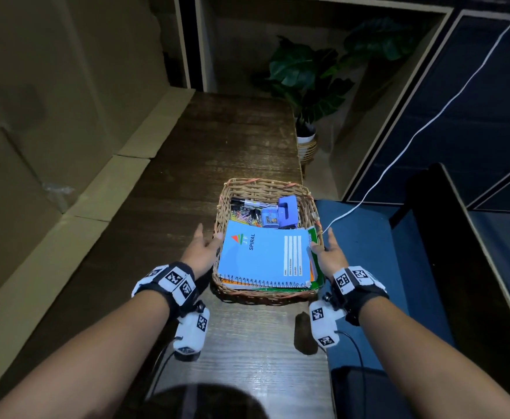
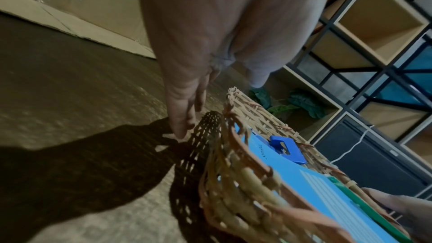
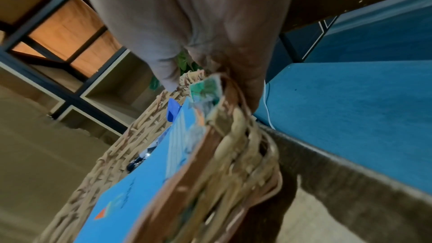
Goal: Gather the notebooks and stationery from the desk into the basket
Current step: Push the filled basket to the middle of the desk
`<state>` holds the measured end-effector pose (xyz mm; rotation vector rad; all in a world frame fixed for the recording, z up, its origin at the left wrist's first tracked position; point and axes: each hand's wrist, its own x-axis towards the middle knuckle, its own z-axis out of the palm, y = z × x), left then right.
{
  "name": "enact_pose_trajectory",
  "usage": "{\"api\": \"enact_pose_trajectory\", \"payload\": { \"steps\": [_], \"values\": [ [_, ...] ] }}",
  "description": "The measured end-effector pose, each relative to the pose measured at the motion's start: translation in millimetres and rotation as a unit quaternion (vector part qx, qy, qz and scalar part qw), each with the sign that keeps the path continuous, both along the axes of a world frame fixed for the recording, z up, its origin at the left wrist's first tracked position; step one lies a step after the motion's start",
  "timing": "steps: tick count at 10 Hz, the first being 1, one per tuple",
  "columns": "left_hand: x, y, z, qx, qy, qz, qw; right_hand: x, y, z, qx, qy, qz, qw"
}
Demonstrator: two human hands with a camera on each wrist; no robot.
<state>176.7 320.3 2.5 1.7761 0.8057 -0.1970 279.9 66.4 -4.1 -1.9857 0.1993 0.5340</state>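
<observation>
Here the basket (image 1: 265,297) sits between the open left hand (image 1: 200,252) and open right hand (image 1: 329,255)

blue notebook (image 1: 265,258) cover, topmost in my basket (image 1: 265,297): "J F" beside the logo | "SPIRAL" below it | small labels along the form lines too tiny to read

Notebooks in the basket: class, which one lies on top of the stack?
The blue spiral notebook marked SPIRAL lies on top; the green notebook shows only as an edge beneath it, on the right-hand side.
</observation>
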Motion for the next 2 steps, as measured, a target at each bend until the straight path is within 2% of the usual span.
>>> {"api": "enact_pose_trajectory", "payload": {
  "steps": [1, 2],
  "values": [
    [-29, 4, 4, 0.011, -0.044, -0.003, 0.999, -16, -1, 12, 0.017, -0.019, -0.019, 0.999],
    [-81, 2, -7, 0.016, -0.092, 0.004, 0.996, -47, -13, 14, 0.006, -0.084, -0.039, 0.996]
  ]
}}
